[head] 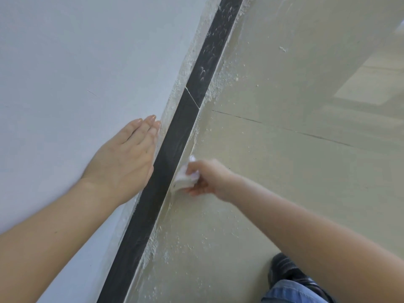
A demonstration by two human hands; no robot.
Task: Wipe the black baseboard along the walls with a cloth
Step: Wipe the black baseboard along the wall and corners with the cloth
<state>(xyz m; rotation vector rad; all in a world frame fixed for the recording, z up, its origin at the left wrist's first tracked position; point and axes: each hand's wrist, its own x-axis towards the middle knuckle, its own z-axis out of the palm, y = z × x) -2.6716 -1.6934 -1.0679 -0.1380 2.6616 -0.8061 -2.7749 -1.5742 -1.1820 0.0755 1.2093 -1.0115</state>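
Our arms [306, 226] reach forward: right hand [207, 178] pinching the cloth [182, 180] against the baseboard's [166, 162] lower edge, left hand [124, 158] flat on the wall [65, 73]. The baseboard runs away from us, dusty stretch ahead (past the seam [192, 98]).

The black baseboard [175, 147] runs as a narrow slanting strip, crossed by 1 thin pale joint line, with whitish dust smears on the stretch beyond that joint. The white cloth [183, 178], bunched in the fingers of the right hand [209, 178], touches the baseboard's lower edge, on the near side of the joint.
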